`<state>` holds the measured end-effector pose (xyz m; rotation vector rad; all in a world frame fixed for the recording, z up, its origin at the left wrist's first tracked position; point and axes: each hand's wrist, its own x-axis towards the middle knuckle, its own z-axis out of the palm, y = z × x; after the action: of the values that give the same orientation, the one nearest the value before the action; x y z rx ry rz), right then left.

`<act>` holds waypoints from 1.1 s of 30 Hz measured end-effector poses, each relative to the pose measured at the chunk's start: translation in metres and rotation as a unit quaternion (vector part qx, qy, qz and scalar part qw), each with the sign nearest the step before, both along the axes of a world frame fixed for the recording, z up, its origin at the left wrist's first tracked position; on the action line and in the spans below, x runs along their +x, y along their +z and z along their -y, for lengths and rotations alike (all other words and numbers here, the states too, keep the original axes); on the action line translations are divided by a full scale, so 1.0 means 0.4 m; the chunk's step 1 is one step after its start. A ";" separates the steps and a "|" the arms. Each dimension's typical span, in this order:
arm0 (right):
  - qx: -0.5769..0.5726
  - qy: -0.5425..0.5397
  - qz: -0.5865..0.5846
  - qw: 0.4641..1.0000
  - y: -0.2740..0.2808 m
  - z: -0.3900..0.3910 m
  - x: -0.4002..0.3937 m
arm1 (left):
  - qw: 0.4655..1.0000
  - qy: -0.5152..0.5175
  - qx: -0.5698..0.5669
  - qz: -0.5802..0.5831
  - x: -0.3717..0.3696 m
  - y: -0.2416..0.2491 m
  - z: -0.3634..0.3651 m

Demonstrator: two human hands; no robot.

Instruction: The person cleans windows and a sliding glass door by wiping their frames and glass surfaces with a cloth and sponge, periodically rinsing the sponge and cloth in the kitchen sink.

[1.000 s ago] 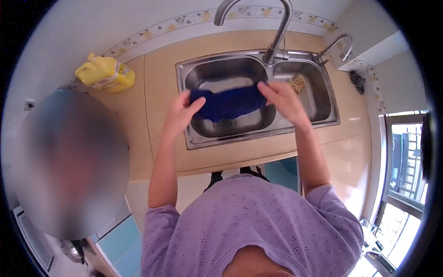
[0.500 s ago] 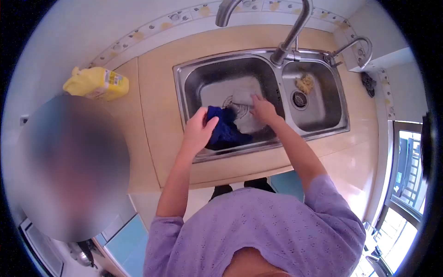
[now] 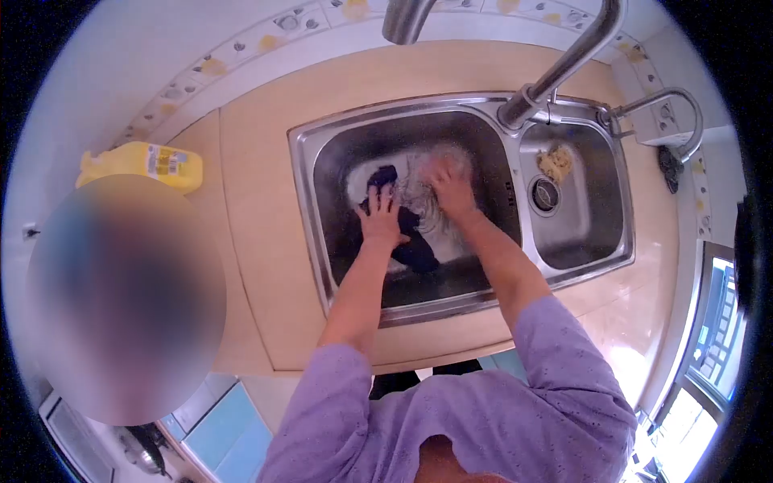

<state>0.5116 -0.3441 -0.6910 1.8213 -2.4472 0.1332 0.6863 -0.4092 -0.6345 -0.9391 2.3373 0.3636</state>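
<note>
In the large sink basin (image 3: 491, 274), a dark blue cloth (image 3: 415, 251) lies in shallow water. My left hand (image 3: 380, 219) rests on top of this cloth, its fingers spread and pressing down. To its right, my right hand (image 3: 452, 191) reaches into rippling, splashing water, touching the basin's bottom area. Its fingers are smeared by motion, and the pale thing that was under them cannot be made out clearly.
A large faucet (image 3: 523, 109) arches over the sink. The smaller basin (image 3: 580, 233) holds a yellowish scrubber (image 3: 555, 163) beside its drain. A yellow jug (image 3: 149, 165) lies at the counter's left. A blurred person (image 3: 129, 298) is at left.
My left hand has let go of its pinch on the blue cloth and now lies flat on it. The cloth went down into the water. My right hand stirs up ripples.
</note>
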 end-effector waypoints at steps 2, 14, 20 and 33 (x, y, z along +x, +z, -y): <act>-0.016 0.000 0.034 0.999 -0.008 0.008 -0.011 | 0.999 0.050 -0.022 -0.003 0.019 0.002 0.005; 0.020 -0.131 0.961 0.243 0.374 -0.078 0.043 | 0.542 0.541 0.445 -0.464 -0.014 0.206 0.013; 0.002 -0.053 0.984 0.167 0.436 -0.140 0.062 | 0.429 0.431 0.595 -0.525 -0.017 0.307 -0.027; -0.087 -0.172 0.950 0.245 0.458 -0.156 0.160 | 0.460 0.446 0.500 -0.582 -0.065 0.332 -0.049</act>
<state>0.5756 -0.2818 -0.5078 0.0817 0.7535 -1.4288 0.6604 -0.3895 -0.5015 -1.2445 1.3257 3.1849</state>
